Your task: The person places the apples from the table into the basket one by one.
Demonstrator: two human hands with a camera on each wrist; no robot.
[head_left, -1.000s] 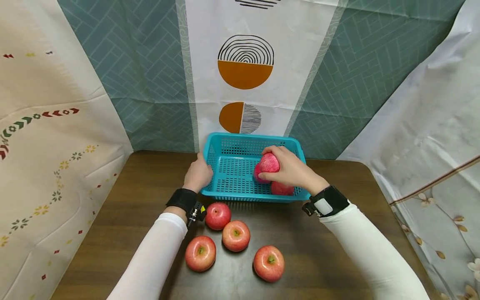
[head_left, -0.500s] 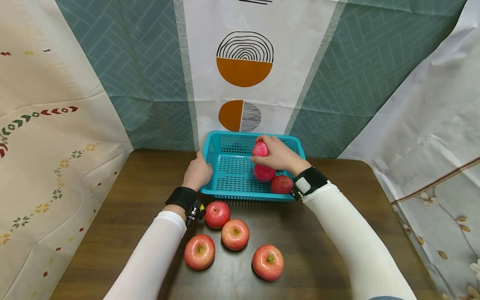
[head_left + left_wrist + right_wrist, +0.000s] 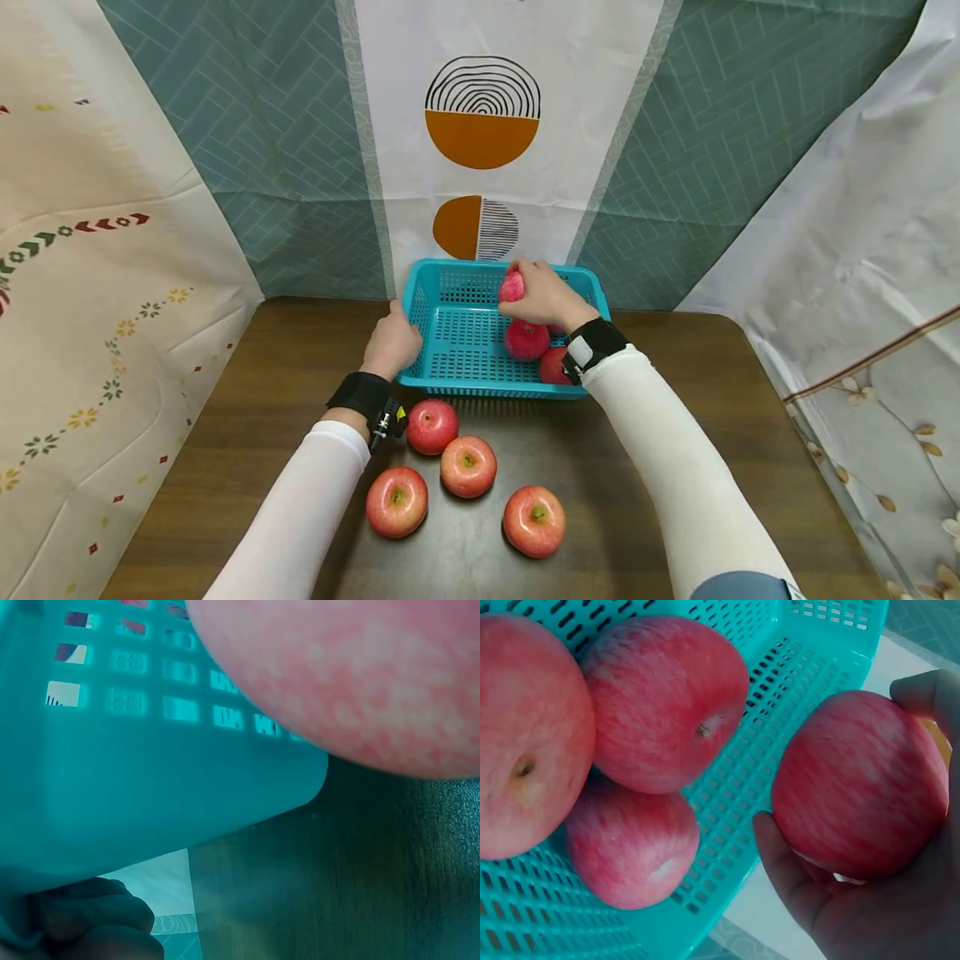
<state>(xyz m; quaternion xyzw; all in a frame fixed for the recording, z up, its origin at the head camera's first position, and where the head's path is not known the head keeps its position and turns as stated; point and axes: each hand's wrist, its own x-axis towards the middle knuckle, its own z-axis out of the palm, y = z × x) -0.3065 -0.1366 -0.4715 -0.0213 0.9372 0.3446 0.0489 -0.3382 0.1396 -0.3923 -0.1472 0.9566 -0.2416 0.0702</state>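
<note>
The turquoise plastic basket (image 3: 461, 385) stands at the back of the table. On its left rim my left hand (image 3: 393, 343) grips the edge, and its curled fingers (image 3: 97, 919) show in the left wrist view. My right hand (image 3: 547, 293) holds a red apple (image 3: 859, 784) above the basket's back right part, fingers and thumb around it. Inside the basket, toward the right, lie a red apple (image 3: 667, 705), a paler apple (image 3: 529, 742) and a smaller-looking pink-red apple (image 3: 634, 844). The right hand and wrist partly cover these in the head view.
In front of the basket, several apples sit on the wooden table (image 3: 255, 433): one apple (image 3: 432, 427) near the left wrist, then an apple (image 3: 468, 467), an apple (image 3: 397, 502) and an apple (image 3: 534, 522). A patterned cloth (image 3: 300, 167) hangs behind the basket.
My right hand has moved left and back over the basket with its apple, uncovering more of the apples inside. The left hand stays on the rim.
</note>
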